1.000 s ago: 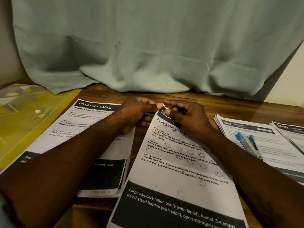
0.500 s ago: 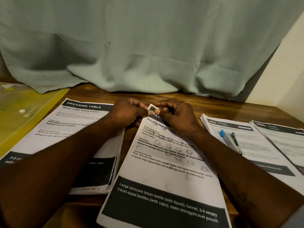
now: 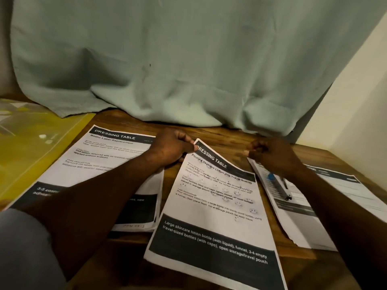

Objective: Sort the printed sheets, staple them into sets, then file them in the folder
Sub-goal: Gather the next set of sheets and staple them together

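The middle set of printed sheets [image 3: 217, 208], headed "Dressing Table", lies on the wooden desk [image 3: 230, 141]. My left hand [image 3: 173, 146] pinches its raised top left corner. My right hand [image 3: 270, 155] hovers to the right over the top edge of another paper stack [image 3: 293, 222]. Its fingers are curled, it is blurred, and I see nothing in it. A slim grey stapler with a blue tip [image 3: 279, 188] lies on that stack. A third stack [image 3: 100, 164] rests under my left forearm. The yellow transparent folder [image 3: 31, 147] lies at the far left.
A pale green cloth [image 3: 188, 70] hangs down onto the back of the desk. A cream wall [image 3: 360, 101] closes off the right side. More sheets [image 3: 351, 189] lie at the far right beyond my right forearm.
My right hand has left the corner of the middle set and moved right over the neighbouring stack. My left hand still pinches the corner.
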